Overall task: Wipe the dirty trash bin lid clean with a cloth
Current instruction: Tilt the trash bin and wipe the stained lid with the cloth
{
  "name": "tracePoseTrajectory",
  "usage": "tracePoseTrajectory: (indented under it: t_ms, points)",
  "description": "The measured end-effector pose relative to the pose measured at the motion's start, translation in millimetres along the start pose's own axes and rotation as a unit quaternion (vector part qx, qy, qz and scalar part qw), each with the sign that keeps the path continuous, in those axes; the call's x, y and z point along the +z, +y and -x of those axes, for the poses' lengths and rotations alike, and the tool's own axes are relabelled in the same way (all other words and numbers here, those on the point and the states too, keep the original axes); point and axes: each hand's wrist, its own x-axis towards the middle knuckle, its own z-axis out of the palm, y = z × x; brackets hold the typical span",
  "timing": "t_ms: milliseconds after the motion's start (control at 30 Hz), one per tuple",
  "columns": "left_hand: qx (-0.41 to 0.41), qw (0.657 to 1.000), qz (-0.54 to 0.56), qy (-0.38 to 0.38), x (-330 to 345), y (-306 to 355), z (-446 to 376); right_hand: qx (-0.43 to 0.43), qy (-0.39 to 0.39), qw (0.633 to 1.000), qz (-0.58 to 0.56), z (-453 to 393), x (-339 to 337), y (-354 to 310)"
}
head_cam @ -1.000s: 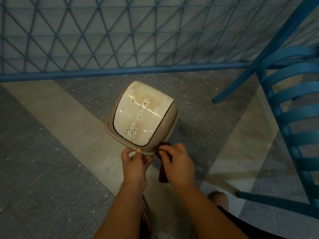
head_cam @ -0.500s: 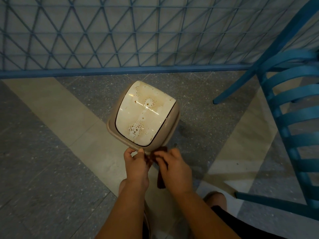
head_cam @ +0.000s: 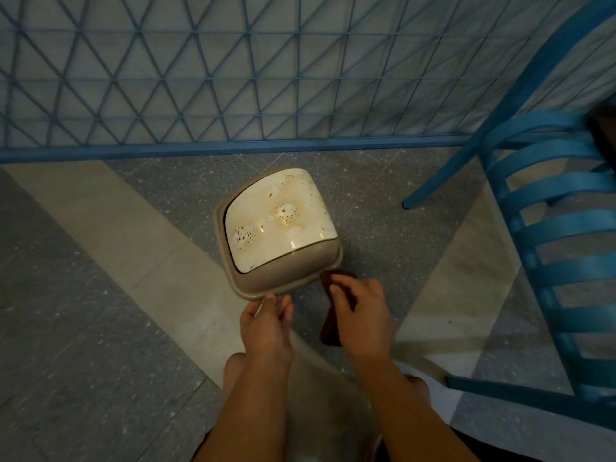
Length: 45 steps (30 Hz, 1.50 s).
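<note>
Plastic is what the beige trash bin lid with the stained cream flap looks made of, so it is probably light, stiff and smooth. It is sitting low over the grey floor. The left hand is pinching its near rim, a good spot to hold. The right hand is gripping a soft dark brown cloth just beside it. A blue slatted chair is standing near on the right, and blue mesh fencing is behind.
</note>
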Motion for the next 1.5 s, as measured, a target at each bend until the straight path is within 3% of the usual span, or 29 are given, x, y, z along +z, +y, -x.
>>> tracePoseTrajectory:
  t_ms: [200, 333, 467, 667, 733, 800, 900, 967, 1100, 1300, 1500]
  points:
    - [0.028, 0.999, -0.033, -0.001, -1.9, -8.8, -4.4, -0.175, -0.084, 0.978, 0.08, 4.4, 33.4, -16.6]
    - [0.031, 0.999, -0.02, 0.011, 2.1, -6.7, -2.9, -0.191, -0.034, 0.975, 0.108, -12.6, 22.8, -3.9]
    - [0.028, 0.999, -0.022, 0.011, 3.8, -10.7, -3.8, -0.09, -0.001, 0.986, 0.137, -29.5, 2.5, 7.8]
    - [0.036, 0.997, -0.07, 0.013, -2.2, -12.6, -2.9, -0.232, -0.134, 0.956, 0.116, 3.9, 31.7, -25.5]
    - [0.039, 0.997, -0.069, 0.009, -3.0, -9.6, -4.0, -0.249, -0.102, 0.954, 0.136, -7.0, 25.6, -18.7]
    - [0.032, 0.998, -0.057, 0.006, -0.4, -6.2, -3.2, -0.223, -0.061, 0.961, 0.155, -20.2, 11.1, -4.5]
    - [0.027, 0.998, -0.054, 0.008, -1.6, -4.5, -4.1, -0.08, -0.03, 0.984, 0.156, -45.9, -11.5, 14.5]
    - [0.031, 0.999, -0.035, 0.028, -4.5, 2.2, -5.0, -0.029, -0.016, 0.987, 0.155, -54.2, -22.6, 17.3]
    - [0.038, 0.994, 0.05, 0.093, -14.1, 20.0, -10.2, -0.049, 0.001, 0.996, 0.081, -43.3, -23.8, 14.6]
    - [-0.012, 0.999, 0.039, 0.018, 5.0, -10.0, 9.0, -0.114, -0.027, 0.992, 0.043, -5.7, 3.9, 1.3]
    - [0.013, 1.0, 0.011, -0.01, 10.8, -12.0, 15.1, -0.136, -0.021, 0.988, 0.072, -4.5, 11.1, 5.8]
